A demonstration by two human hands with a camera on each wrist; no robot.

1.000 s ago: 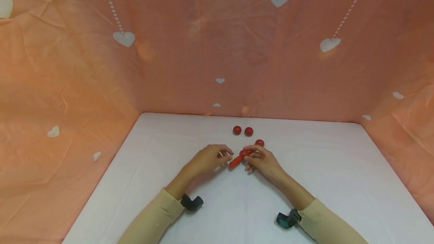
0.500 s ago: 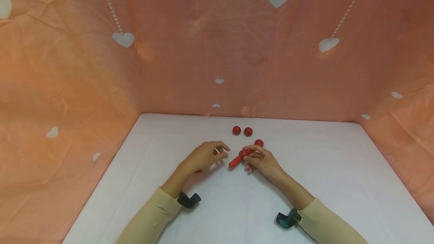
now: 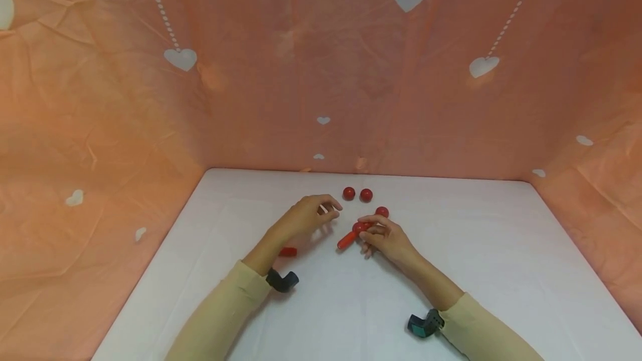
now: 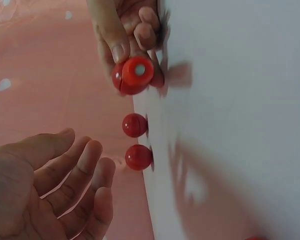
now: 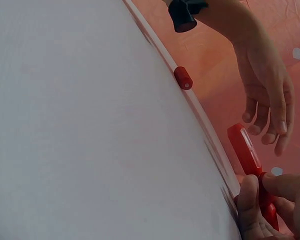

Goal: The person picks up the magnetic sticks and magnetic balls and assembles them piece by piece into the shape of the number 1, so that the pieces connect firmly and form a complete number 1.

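Note:
My right hand (image 3: 386, 237) holds a joined red piece between thumb and fingers. It has a red rod (image 3: 346, 240) pointing toward the front left, a red ball (image 3: 358, 228) at the fingertips, and a further part mostly hidden by the fingers. Seen end-on in the left wrist view, the rod (image 4: 138, 70) has a pale round tip. My left hand (image 3: 313, 213) hovers over the table with relaxed, slightly bent fingers and nothing in them. Just beyond its fingertips lie two loose red balls, one (image 3: 349, 193) left of the other (image 3: 366, 195).
Another red ball (image 3: 382, 212) shows just beyond the right fingers. A second red rod (image 3: 288, 252) lies on the white table (image 3: 361, 305), partly hidden by the left forearm. An orange cloth (image 3: 261, 82) with pale hearts rises behind and at both sides.
My left hand has drawn back from the rod's end, then moved forward toward the two loose balls. The loose rod beneath its forearm has come into sight. My right hand keeps its place.

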